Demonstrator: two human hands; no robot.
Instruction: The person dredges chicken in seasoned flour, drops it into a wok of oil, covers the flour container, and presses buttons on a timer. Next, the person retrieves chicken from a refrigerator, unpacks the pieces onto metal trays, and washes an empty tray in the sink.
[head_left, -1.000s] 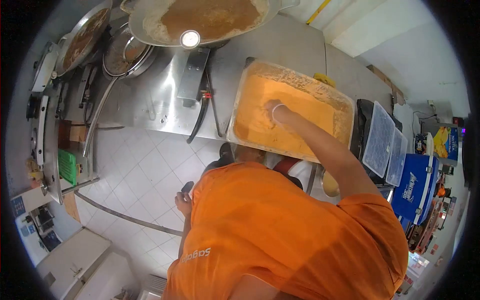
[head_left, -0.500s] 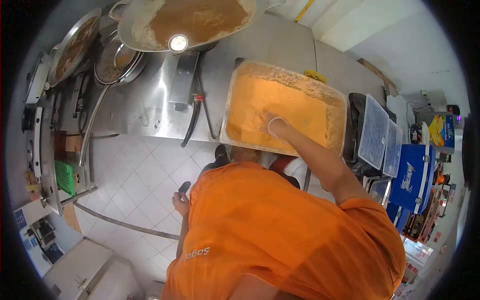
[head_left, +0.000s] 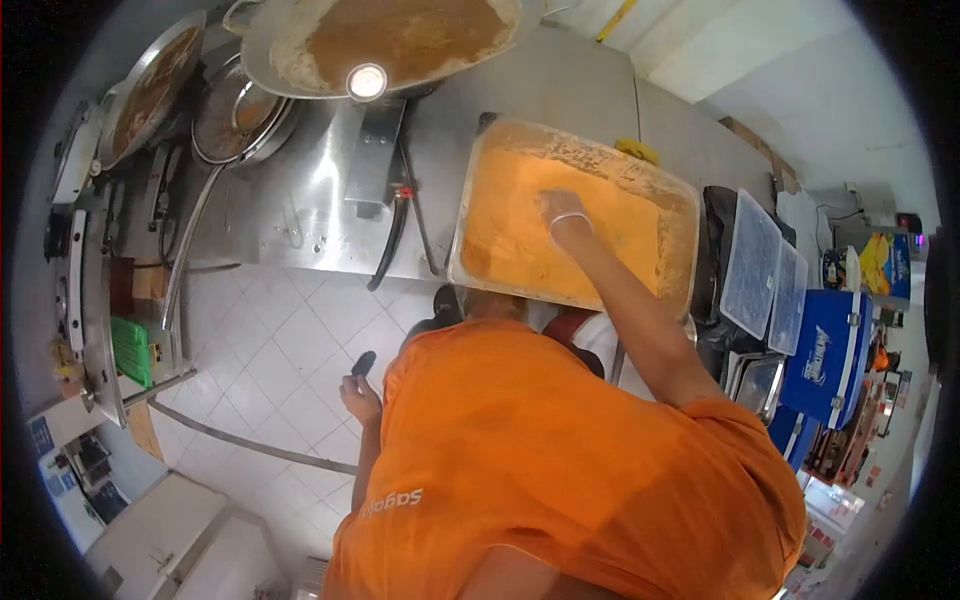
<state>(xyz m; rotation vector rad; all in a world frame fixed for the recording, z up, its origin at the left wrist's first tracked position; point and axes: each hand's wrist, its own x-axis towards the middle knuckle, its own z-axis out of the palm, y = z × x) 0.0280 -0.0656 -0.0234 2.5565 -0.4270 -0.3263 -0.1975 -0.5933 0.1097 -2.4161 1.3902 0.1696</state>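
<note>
My right hand, with a white band at the wrist, is over the orange powder in a wide, clear plastic tub. Its fingers look curled together, and what they hold, if anything, is hidden. Low on the left, beside my orange shirt, my left hand grips a small black object over the tiled floor. The object's kind is not clear. Powder is smeared along the tub's far inner wall.
A large pan of brown mixture with a dial thermometer stands behind a steel counter. Left are a strainer and another pan. Right are clear lids and a blue cooler box. A black-handled tool overhangs the counter.
My right hand has moved up and right across the powder, and its spread fingers have curled in. The black object in my left hand has risen slightly and shows more.
</note>
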